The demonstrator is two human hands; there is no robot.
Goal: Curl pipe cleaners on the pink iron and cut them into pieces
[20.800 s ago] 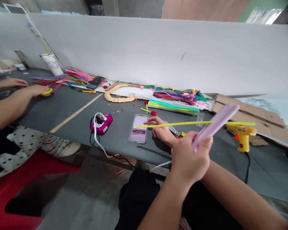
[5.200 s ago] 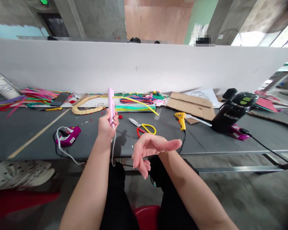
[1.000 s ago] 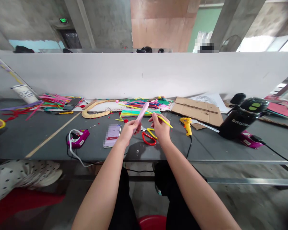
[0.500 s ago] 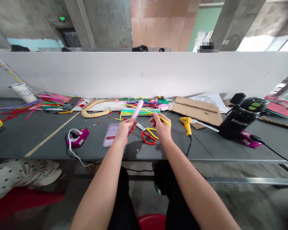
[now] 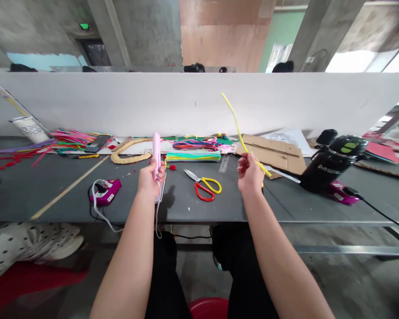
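Note:
My left hand (image 5: 148,179) is closed around a pink wand-shaped tool (image 5: 156,148), which stands upright above the grey table (image 5: 36,195); a white cord hangs from it. My right hand (image 5: 250,172) pinches a yellow pipe cleaner (image 5: 236,124) that curves up and to the left in front of the white partition. Between my hands lie scissors (image 5: 204,188) with red and yellow handles. A phone lies half hidden behind my left hand.
A magenta device (image 5: 105,192) with a white cable sits left. Bundles of coloured pipe cleaners (image 5: 193,155), a tan wreath ring (image 5: 129,150), cardboard (image 5: 274,153) and a black bottle (image 5: 332,162) line the back. Another person's polka-dot clothing (image 5: 26,241) is at far left.
My hands have drawn apart. The pink tool swung upright on the left, and the yellow pipe cleaner came away from it and rose to the right in my right hand.

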